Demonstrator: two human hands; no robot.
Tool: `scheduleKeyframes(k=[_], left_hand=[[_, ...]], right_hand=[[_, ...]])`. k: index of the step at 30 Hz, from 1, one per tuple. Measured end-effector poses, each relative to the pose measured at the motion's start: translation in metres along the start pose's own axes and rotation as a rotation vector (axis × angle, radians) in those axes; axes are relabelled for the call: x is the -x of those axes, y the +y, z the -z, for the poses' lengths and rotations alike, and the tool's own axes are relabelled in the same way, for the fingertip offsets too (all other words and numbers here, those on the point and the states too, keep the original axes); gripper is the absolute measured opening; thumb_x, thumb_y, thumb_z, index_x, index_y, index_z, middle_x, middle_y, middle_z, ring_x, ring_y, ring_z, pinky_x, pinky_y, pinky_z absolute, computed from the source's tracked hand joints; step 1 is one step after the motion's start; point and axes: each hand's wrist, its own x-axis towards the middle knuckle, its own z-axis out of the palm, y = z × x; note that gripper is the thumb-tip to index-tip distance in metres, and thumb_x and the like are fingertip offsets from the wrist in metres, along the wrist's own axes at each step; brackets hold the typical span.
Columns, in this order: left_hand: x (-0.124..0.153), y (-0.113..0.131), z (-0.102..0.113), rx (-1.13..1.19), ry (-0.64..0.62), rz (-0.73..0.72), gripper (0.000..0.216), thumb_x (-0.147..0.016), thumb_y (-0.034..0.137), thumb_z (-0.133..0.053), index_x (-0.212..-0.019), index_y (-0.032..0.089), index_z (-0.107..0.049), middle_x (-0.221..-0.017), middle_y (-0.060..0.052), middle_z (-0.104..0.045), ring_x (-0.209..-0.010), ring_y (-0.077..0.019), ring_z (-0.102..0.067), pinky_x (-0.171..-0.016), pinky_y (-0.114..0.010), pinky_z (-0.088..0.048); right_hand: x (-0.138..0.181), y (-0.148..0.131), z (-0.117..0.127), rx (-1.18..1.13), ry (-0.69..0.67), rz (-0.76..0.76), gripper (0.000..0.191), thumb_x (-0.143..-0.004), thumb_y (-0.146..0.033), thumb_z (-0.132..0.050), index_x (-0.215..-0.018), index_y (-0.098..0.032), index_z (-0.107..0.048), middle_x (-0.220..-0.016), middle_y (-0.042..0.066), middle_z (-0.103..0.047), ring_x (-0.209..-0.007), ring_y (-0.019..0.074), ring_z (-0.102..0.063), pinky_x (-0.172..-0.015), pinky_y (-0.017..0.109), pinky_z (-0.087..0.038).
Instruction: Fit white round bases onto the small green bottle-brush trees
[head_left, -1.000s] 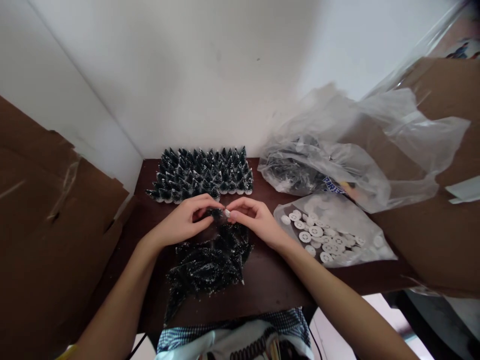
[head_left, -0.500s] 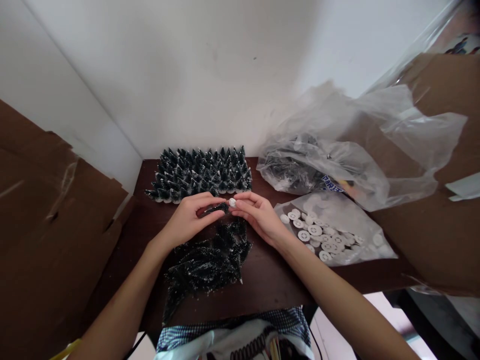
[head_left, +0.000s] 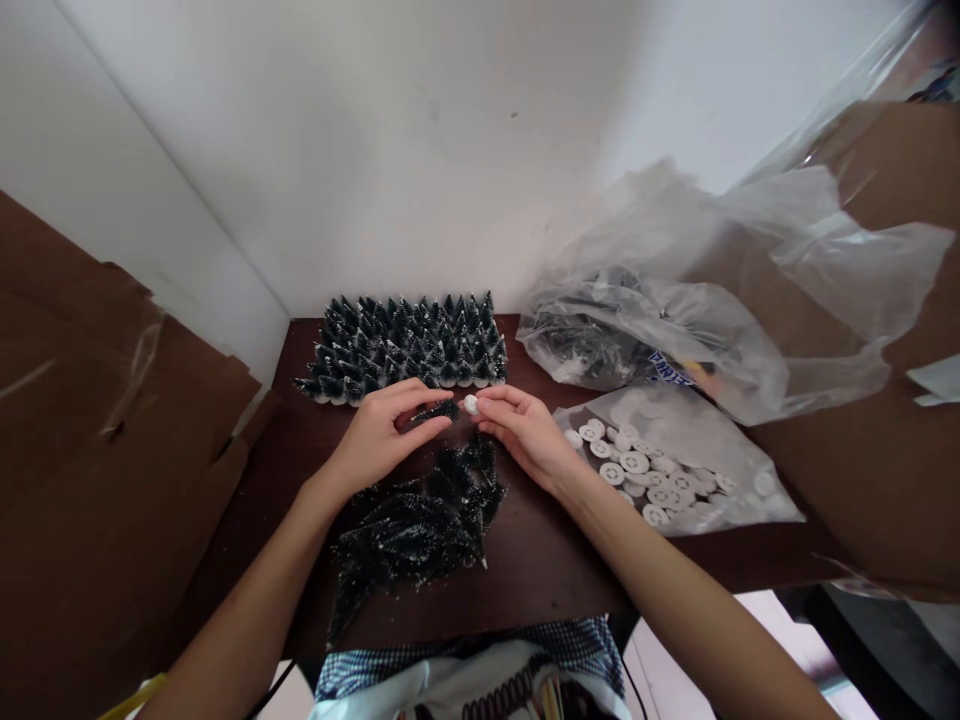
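Note:
Between the thumb and fingers of my left hand (head_left: 386, 430) lies a small dark green bottle-brush tree (head_left: 437, 411) with white-flecked tips, on its side and pointing left. My right hand (head_left: 523, 428) pinches a round white base (head_left: 471, 404) close to the tree's right end. Whether tree and base touch I cannot tell. Below my hands is a loose heap of bottle-brush trees (head_left: 412, 530), lying flat without visible bases. Beyond my hands, a dense block of upright trees (head_left: 409, 345) stands in rows, white bases showing along its front.
An open plastic bag of white bases (head_left: 660, 480) lies to the right on the dark brown table (head_left: 547, 570). Behind it sits a larger clear bag (head_left: 600, 330) with dark contents. Cardboard boxes (head_left: 97, 450) flank the table on both sides, and a white wall rises behind.
The white base in my right hand has moved slightly right, and a small gap between my hands has widened. My left hand keeps hold of the tree. The view has shifted slightly.

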Motion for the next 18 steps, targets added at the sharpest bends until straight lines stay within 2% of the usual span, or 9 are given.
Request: scheduleKeyframes(k=[10,18], left_hand=[[0.0002,0.0006,-0.0013,0.004,-0.025,0.001,0.028,-0.092,0.036,-0.064,-0.113,0.019,-0.072,-0.087,-0.002,-0.062,-0.065,-0.0118,-0.048,-0.062,-0.024,-0.043],[-0.0001,0.0009,-0.0011,0.009,0.011,-0.013,0.027,-0.092,0.034,-0.065,-0.112,0.017,-0.073,-0.088,-0.002,-0.062,-0.062,-0.0104,-0.047,-0.059,-0.023,-0.042]], right_hand=[[0.0021,-0.0045,-0.0026,-0.041,-0.031,-0.033,0.026,-0.064,-0.027,-0.09,-0.082,-0.019,-0.072,-0.084,0.001,-0.076,-0.077,0.0125,-0.07,-0.08,0.028,-0.056],[0.0029,-0.0064,-0.0024,-0.007,-0.03,-0.022,0.028,-0.063,-0.025,-0.09,-0.084,-0.019,-0.072,-0.083,0.001,-0.077,-0.078,0.0114,-0.07,-0.079,0.026,-0.056]])
